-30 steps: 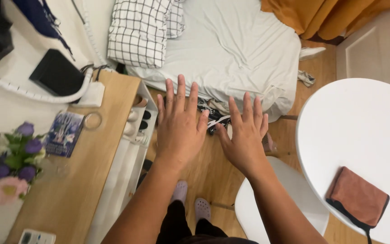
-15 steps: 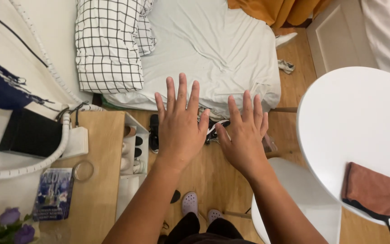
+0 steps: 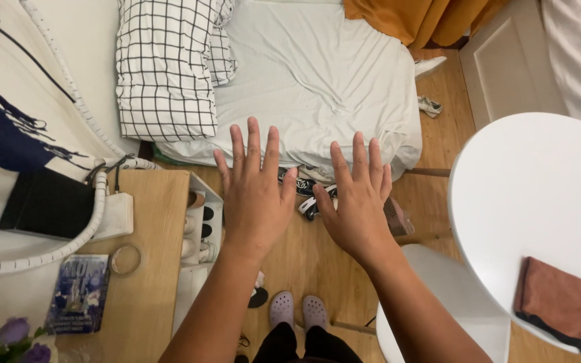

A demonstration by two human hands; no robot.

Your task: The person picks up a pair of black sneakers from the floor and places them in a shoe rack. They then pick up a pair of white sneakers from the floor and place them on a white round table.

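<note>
View has shifted since the earlier frames: the bed (image 3: 317,81) and checked pillow (image 3: 166,67) now sit lower and fuller in frame, the flowers (image 3: 8,336) have slid to the bottom-left corner, and the round white desk (image 3: 539,222) shows more of its top. Both hands keep the same pose, held out flat side by side.

Left hand (image 3: 257,195): grip apart, fingers spread, palm down, holding nothing. Right hand (image 3: 358,208): same, fingers spread, empty. Neither touches anything.

Nearest things: shoes (image 3: 307,195) on the floor, showing between and just beyond the two hands at the bed's foot edge. Bed lies beyond the fingertips. Wooden desk (image 3: 149,269) with a ring (image 3: 127,259) and a booklet (image 3: 79,292) lies left of the left hand. A brown cloth (image 3: 556,299) on the white desk is well right of the right hand.
</note>
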